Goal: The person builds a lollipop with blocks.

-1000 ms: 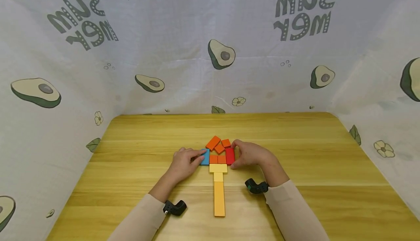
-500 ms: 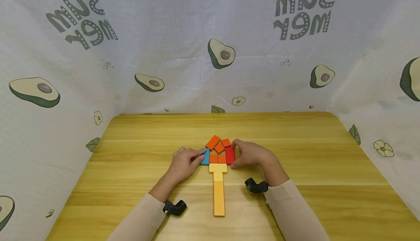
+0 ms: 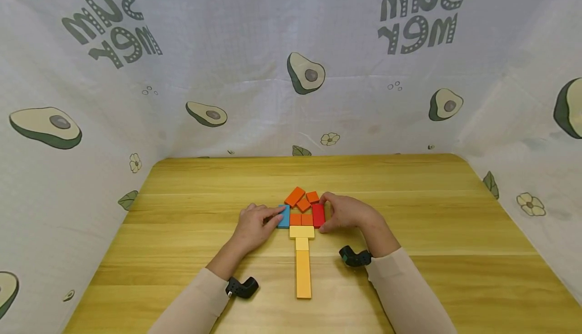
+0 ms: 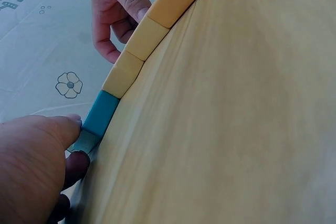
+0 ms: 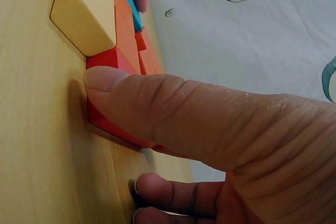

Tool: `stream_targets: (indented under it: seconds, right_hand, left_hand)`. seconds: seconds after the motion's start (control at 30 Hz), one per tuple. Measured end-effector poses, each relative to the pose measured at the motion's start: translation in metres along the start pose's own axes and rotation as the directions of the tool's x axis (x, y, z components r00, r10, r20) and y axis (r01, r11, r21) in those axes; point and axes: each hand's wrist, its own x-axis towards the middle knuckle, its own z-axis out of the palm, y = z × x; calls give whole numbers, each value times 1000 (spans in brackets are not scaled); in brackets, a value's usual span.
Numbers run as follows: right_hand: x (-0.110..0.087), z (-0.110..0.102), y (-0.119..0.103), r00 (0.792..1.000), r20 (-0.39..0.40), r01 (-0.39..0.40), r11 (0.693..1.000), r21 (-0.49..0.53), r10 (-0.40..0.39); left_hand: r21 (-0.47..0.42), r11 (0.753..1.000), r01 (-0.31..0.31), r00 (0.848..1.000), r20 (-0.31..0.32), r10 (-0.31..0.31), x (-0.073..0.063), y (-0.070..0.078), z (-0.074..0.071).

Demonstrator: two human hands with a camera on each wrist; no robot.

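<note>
In the head view my left hand [image 3: 256,225] holds a flat blue block [image 3: 284,217] between thumb and fingers. My right hand [image 3: 347,213] pinches a red block [image 3: 318,216] by its near and far ends, the thumb covering part of it in the right wrist view. Two small orange blocks [image 3: 301,219] lie side by side between the blue and red ones. In front of them is a pale yellow block [image 3: 302,231], then a smaller yellow block [image 3: 302,243] and a long yellow-orange block [image 3: 303,274] in a line toward me.
Behind the row, an orange rectangular block [image 3: 295,196] lies askew, with a tilted orange block [image 3: 303,204] and a small orange block [image 3: 312,197] beside it. The wooden table [image 3: 204,182] is bordered by a white avocado-print cloth [image 3: 254,71].
Both hands keep their places on the blue and red blocks, and the blocks stay as they were. Only the head view has shifted very slightly.
</note>
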Motion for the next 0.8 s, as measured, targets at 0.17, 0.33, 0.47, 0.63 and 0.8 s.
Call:
stream_targets:
  seconds: [0.17,0.33,0.47,0.63,0.8]
  right_hand:
    - [0,0,-1,1000,2,-10,1000,0,10]
    - [1,0,-1,1000,6,-21,1000,5,21]
    - [0,-2,-2,1000,21,-19,1000,5,19]
    - [-1,-5,-6,999,-34,12,999,32,-11]
    - [5,0,-19,961,-248,123,992,-20,-124]
  left_hand:
    - [7,1000,-8,1000,-10,9,0,-1,0]
    - [0,1000,-15,1000,-15,15,0,-1,0]
    - [-7,1000,-17,1000,-14,17,-1,-1,-1]
    - [-10,1000,-18,1000,-12,18,-1,0,-1]
    - [-3,1000,-26,999,-22,26,-1,0,-1]
